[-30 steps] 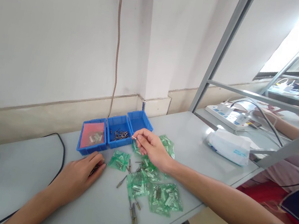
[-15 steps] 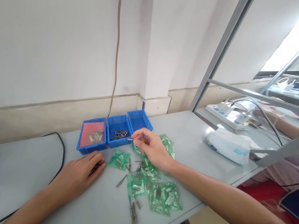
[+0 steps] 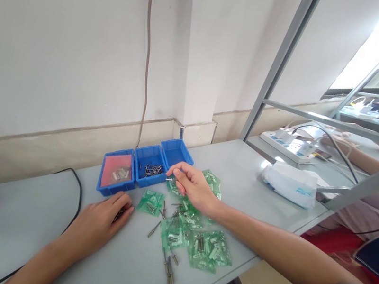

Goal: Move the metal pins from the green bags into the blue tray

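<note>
My right hand (image 3: 192, 188) is closed in a pinch on a small metal pin (image 3: 169, 179), held just right of the middle blue bin (image 3: 142, 157) with its pile of dark metal pins (image 3: 153, 171). On the table, my left hand (image 3: 105, 217) rests with curled fingers around small metal pieces (image 3: 120, 213), mostly hidden. Between and below the hands lie several green plastic packets (image 3: 210, 251) with metal parts inside. Loose metal fasteners (image 3: 169, 273) with thicker brass-coloured ends are scattered among them and nearer the front edge.
The left blue bin (image 3: 115, 192) holds a pink sheet and a clear packet. Another blue bin (image 3: 175, 152) stands at right. A white plastic package (image 3: 290, 184) lies near a metal frame (image 3: 280, 65). Beyond it are a power strip (image 3: 285, 147) and another person's arm (image 3: 362, 160).
My right hand has turned slightly, and the pin in it has shifted a little right and down, away from the middle bin. My left hand has stayed put.
</note>
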`<state>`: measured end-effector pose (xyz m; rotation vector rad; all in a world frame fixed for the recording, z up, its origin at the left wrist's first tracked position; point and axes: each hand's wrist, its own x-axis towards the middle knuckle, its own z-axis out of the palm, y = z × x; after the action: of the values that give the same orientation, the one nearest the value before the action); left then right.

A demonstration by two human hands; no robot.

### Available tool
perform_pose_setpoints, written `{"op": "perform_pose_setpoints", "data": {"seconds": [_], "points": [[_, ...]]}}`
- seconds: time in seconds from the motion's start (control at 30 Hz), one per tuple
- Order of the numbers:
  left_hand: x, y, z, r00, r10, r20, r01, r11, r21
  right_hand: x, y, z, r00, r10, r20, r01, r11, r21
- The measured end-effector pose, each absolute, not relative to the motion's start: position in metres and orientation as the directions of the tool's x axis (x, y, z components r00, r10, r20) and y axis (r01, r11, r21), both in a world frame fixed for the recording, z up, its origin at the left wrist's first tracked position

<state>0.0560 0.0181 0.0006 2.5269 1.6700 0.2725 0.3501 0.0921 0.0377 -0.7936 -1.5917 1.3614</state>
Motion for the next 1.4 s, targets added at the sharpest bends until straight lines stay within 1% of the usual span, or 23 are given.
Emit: {"op": "perform_pose_setpoints", "data": {"seconds": [0.2, 0.33, 0.53, 0.63, 0.77, 0.87, 0.93, 1.03, 1.1, 1.23, 1.4], "points": [[0.0546, 0.0187, -0.0018, 0.388, 0.915, 0.111, 0.899, -0.403, 0.174, 0.3510, 0.0913, 0.0394, -0.401, 0.896, 0.192, -0.043, 0.191, -0.981], [0.0552, 0.0194, -0.0016, 0.386, 0.918, 0.091, 0.902, -0.396, 0.173, 0.3503, 0.0925, 0.0373, -0.387, 0.900, 0.201, -0.083, 0.183, -0.980], [0.0558, 0.0189, 0.0010, 0.388, 0.916, 0.099, 0.899, -0.400, 0.176, 0.3504, 0.0942, 0.0362, -0.375, 0.899, 0.227, -0.124, 0.194, -0.973], [0.0558, 0.0178, 0.0015, 0.389, 0.915, 0.103, 0.898, -0.402, 0.178, 0.3510, 0.0935, 0.0365, -0.374, 0.893, 0.249, -0.098, 0.229, -0.968], [0.0551, 0.0184, -0.0008, 0.398, 0.910, 0.118, 0.894, -0.413, 0.175, 0.3512, 0.0922, 0.0366, -0.367, 0.879, 0.304, -0.003, 0.326, -0.945], [0.0547, 0.0194, -0.0026, 0.401, 0.907, 0.126, 0.893, -0.418, 0.169, 0.3511, 0.0924, 0.0365, -0.354, 0.863, 0.360, 0.025, 0.393, -0.919], [0.0548, 0.0197, -0.0026, 0.401, 0.907, 0.128, 0.894, -0.418, 0.164, 0.3516, 0.0931, 0.0364, -0.351, 0.855, 0.382, 0.029, 0.418, -0.908], [0.0554, 0.0193, -0.0012, 0.402, 0.905, 0.139, 0.892, -0.421, 0.162, 0.3530, 0.0943, 0.0352, -0.352, 0.853, 0.384, 0.083, 0.438, -0.895], [0.0558, 0.0191, -0.0005, 0.403, 0.904, 0.141, 0.891, -0.423, 0.166, 0.3534, 0.0950, 0.0338, -0.354, 0.863, 0.362, 0.090, 0.416, -0.905], [0.0557, 0.0195, -0.0013, 0.404, 0.902, 0.148, 0.887, -0.426, 0.175, 0.3518, 0.0956, 0.0321, -0.369, 0.882, 0.293, -0.020, 0.308, -0.951], [0.0548, 0.0190, -0.0022, 0.402, 0.901, 0.162, 0.886, -0.428, 0.178, 0.3497, 0.0947, 0.0350, -0.361, 0.896, 0.259, -0.054, 0.258, -0.965]]}}
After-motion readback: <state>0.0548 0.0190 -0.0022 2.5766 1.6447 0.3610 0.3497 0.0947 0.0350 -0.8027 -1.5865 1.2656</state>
